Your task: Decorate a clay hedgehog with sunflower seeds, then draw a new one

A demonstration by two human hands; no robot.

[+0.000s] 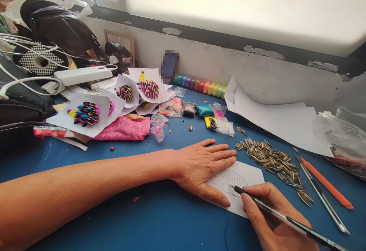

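Observation:
My left hand (206, 165) lies flat with fingers outstretched over the left part of a small sheet of white paper (253, 171). On that sheet is a line drawing (233, 180), a rounded shape filled with small marks and partly covered by my left hand. My right hand (274, 216) grips a black and clear pen (267, 208), its tip at the drawing. Behind the paper's right side spreads a pile of striped sunflower seeds (271, 157).
Right of the seeds lie a second pen (323, 195) and an orange tool (327, 182). White sheets (274, 117) lean by the wall. Seed-covered clay figures on paper (87, 114), a pink towel (122, 128), clay packets (204, 110) and a power strip (82, 75) crowd the back left.

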